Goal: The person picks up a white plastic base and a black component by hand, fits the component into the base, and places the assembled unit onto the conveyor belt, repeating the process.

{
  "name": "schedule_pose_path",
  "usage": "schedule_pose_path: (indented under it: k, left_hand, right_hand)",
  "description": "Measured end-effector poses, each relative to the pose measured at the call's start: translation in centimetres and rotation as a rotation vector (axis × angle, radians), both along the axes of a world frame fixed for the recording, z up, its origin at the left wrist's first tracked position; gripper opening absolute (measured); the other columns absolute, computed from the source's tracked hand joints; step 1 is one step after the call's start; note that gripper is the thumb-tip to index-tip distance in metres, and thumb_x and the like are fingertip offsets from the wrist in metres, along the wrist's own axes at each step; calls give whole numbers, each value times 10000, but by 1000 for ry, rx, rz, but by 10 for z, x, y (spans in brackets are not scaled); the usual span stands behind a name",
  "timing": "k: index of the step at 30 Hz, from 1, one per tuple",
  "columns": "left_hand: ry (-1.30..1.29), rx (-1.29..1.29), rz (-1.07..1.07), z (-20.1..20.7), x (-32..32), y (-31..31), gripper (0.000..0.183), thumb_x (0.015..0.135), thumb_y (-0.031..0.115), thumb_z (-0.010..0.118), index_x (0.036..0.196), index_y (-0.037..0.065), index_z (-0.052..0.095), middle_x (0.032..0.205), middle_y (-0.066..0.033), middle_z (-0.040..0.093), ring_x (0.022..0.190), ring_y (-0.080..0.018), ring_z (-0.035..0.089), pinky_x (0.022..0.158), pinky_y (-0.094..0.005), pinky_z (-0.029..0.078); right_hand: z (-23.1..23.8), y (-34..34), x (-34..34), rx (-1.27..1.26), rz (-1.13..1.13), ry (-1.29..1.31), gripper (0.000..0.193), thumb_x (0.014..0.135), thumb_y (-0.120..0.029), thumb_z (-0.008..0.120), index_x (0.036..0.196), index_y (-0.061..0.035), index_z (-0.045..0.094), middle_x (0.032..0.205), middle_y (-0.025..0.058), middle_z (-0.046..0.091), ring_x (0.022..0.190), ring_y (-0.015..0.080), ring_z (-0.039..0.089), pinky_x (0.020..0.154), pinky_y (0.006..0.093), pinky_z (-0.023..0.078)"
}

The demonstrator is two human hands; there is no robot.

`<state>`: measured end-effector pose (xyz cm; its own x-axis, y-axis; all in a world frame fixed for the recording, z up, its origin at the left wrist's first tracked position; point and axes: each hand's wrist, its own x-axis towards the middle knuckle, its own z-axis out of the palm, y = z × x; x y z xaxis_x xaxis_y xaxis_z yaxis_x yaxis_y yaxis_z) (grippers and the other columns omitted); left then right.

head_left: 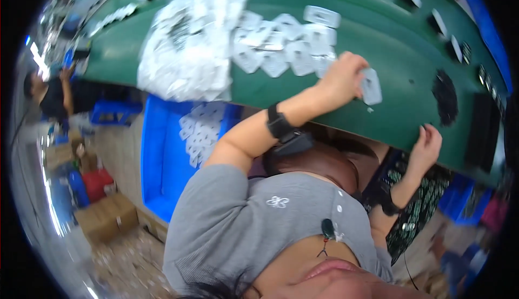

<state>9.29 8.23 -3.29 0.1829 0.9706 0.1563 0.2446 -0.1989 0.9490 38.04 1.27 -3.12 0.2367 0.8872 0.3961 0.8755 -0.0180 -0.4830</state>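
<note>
My left hand (344,81) is over the green work surface (303,94), its fingers closed on the edge of a flat white plastic piece (371,86) with rounded corners. Just left of it lies a group of similar white pieces (300,58), some overlapping. Beside those is a large clear plastic bag (186,45) full of white pieces. My right hand (428,145) is at the near edge of the surface, fingers curled together; whatever they pinch, if anything, is too small to make out. A pile of small black parts (446,98) lies beyond it.
A blue bin (157,158) holding white pieces stands below the table at left. At the right end is a long black block (481,131). White and dark pieces line the far side. Cardboard boxes (106,218) and a blue stool (114,112) stand left; another person (54,96) is there.
</note>
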Motion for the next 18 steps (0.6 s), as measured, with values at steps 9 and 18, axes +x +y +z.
schedule_pose_path:
  k: [9, 18]
  left_hand:
    - [403, 524, 485, 76, -124, -28, 201, 816, -43, 479, 982, 11, 578, 923, -166, 568, 823, -368, 580, 702, -432, 493]
    - [1169, 163, 707, 34, -323, -12, 291, 822, 250, 661, 1025, 43, 633, 1010, -132, 638, 986, -341, 568, 847, -420, 463]
  right_hand:
    - [3, -4, 5, -112, -55, 214, 123, 918, -101, 581, 943, 18, 597, 882, 70, 606, 762, 148, 588, 670, 272, 487]
    - [23, 15, -36, 25, 56, 525, 140, 919, -125, 616, 947, 12, 606, 839, 30, 597, 744, 81, 555, 673, 214, 459]
